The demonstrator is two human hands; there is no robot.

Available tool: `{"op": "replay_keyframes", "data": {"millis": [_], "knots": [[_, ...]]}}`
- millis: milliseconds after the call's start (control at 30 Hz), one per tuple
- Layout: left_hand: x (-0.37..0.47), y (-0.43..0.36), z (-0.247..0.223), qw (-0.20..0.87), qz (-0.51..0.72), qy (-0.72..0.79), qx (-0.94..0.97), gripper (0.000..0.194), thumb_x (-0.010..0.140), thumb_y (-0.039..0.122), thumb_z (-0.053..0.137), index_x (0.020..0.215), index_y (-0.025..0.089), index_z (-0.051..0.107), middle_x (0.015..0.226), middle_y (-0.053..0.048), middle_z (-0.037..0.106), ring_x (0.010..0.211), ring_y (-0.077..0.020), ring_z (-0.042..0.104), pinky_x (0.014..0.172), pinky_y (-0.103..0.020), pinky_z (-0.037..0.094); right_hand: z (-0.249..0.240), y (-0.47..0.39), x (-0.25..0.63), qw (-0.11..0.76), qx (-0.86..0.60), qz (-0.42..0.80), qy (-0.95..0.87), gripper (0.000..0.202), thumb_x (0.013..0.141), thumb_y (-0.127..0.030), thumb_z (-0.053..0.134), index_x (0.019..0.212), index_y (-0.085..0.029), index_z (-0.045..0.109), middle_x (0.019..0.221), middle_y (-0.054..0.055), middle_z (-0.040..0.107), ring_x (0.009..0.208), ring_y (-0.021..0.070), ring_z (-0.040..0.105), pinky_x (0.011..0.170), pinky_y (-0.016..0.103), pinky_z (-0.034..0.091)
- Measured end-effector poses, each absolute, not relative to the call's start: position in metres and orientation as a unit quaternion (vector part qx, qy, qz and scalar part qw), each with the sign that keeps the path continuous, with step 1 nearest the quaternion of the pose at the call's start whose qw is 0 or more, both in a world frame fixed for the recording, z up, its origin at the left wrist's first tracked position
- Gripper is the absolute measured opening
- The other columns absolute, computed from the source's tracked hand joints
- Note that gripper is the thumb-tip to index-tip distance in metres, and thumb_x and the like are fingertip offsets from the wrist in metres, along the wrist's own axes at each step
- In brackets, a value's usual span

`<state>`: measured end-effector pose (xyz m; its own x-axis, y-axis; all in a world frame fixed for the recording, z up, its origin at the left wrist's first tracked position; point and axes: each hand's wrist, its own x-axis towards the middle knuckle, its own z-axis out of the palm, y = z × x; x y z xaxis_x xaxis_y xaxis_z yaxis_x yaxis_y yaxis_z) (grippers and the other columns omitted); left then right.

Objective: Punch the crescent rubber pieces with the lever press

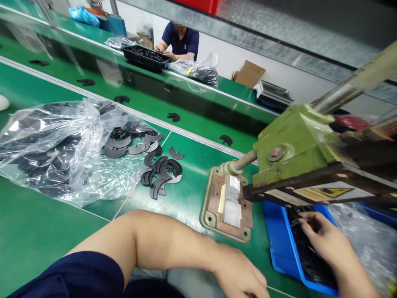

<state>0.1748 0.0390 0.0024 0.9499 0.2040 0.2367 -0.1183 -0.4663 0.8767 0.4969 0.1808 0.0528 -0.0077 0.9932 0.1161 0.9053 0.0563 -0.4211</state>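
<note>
Right now the black parts (310, 248) sit in a blue tray (282, 244) at lower right of the frame: thin, dark, glossy pieces, shapes hard to make out. Right hand (325, 240) is inside the tray, fingertips (302, 221) pinching or touching a part, grip unclear. Left hand (238, 275) rests at bottom centre, fingers loosely curled, partly cut off; cannot tell if it holds anything. Just left of the tray, a metal base plate (226, 205) under a green press (294, 147). More crescent parts (158, 169) spill from a plastic bag (52, 145) at centre left. Another person (180, 39) sits upper centre.
</note>
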Motion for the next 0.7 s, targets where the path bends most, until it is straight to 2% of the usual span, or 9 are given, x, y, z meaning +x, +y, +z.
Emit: {"op": "replay_keyframes", "data": {"millis": [133, 300, 433, 567, 667, 700], "knots": [[0.169, 0.036, 0.001, 0.510, 0.205, 0.037, 0.835, 0.028, 0.091, 0.049, 0.075, 0.088, 0.022, 0.070, 0.090, -0.002, 0.069, 0.094, -0.0185, 0.073, 0.082, -0.027, 0.057, 0.071, 0.183, 0.483, 0.170, -0.693, 0.121, -0.690, 0.052, 0.062, -0.068, 0.069, 0.093, -0.027, 0.073, 0.083, 0.009, 0.076, 0.064, 0.0288, 0.066, 0.064, 0.046, 0.051], [0.166, 0.033, 0.000, 0.520, 0.254, 0.044, 0.815, 0.030, 0.091, 0.049, 0.078, 0.088, 0.020, 0.072, 0.088, -0.001, 0.069, 0.084, -0.0152, 0.070, 0.077, -0.025, 0.055, 0.093, 0.176, 0.492, 0.207, -0.708, 0.113, -0.666, 0.049, 0.053, -0.069, 0.076, 0.083, -0.030, 0.072, 0.082, 0.009, 0.076, 0.069, 0.0316, 0.071, 0.065, 0.048, 0.053], [0.166, 0.032, -0.001, 0.515, 0.300, 0.069, 0.800, 0.032, 0.093, 0.049, 0.077, 0.084, 0.019, 0.071, 0.085, -0.001, 0.066, 0.076, -0.0119, 0.065, 0.074, -0.022, 0.053, 0.111, 0.137, 0.486, 0.345, -0.717, 0.085, -0.600, 0.049, 0.048, -0.068, 0.083, 0.079, -0.033, 0.071, 0.077, 0.011, 0.074, 0.064, 0.0307, 0.069, 0.061, 0.049, 0.051], [0.163, 0.034, 0.004, 0.483, 0.362, 0.081, 0.793, 0.034, 0.096, 0.047, 0.075, 0.078, 0.019, 0.068, 0.080, -0.001, 0.065, 0.072, -0.0108, 0.063, 0.069, -0.022, 0.050, 0.107, 0.073, 0.440, 0.537, -0.647, 0.048, -0.539, 0.043, 0.061, -0.060, 0.088, 0.090, -0.033, 0.073, 0.085, 0.013, 0.072, 0.071, 0.0295, 0.070, 0.069, 0.053, 0.053], [0.147, 0.027, 0.017, 0.430, 0.429, 0.102, 0.788, 0.040, 0.098, 0.046, 0.072, 0.070, 0.019, 0.061, 0.071, -0.001, 0.060, 0.067, -0.0120, 0.059, 0.064, -0.025, 0.047, 0.086, 0.022, 0.388, 0.610, -0.583, 0.086, -0.530, 0.038, 0.066, -0.053, 0.089, 0.090, -0.030, 0.072, 0.087, 0.010, 0.071, 0.064, 0.0252, 0.067, 0.065, 0.049, 0.053], [0.138, 0.023, 0.021, 0.412, 0.455, 0.123, 0.780, 0.042, 0.098, 0.046, 0.070, 0.068, 0.019, 0.058, 0.068, -0.001, 0.057, 0.065, -0.0124, 0.056, 0.062, -0.026, 0.045, 0.077, 0.007, 0.369, 0.606, -0.575, 0.125, -0.535, 0.034, 0.072, -0.050, 0.087, 0.094, -0.028, 0.072, 0.088, 0.009, 0.071, 0.066, 0.0244, 0.069, 0.064, 0.046, 0.054]]}}
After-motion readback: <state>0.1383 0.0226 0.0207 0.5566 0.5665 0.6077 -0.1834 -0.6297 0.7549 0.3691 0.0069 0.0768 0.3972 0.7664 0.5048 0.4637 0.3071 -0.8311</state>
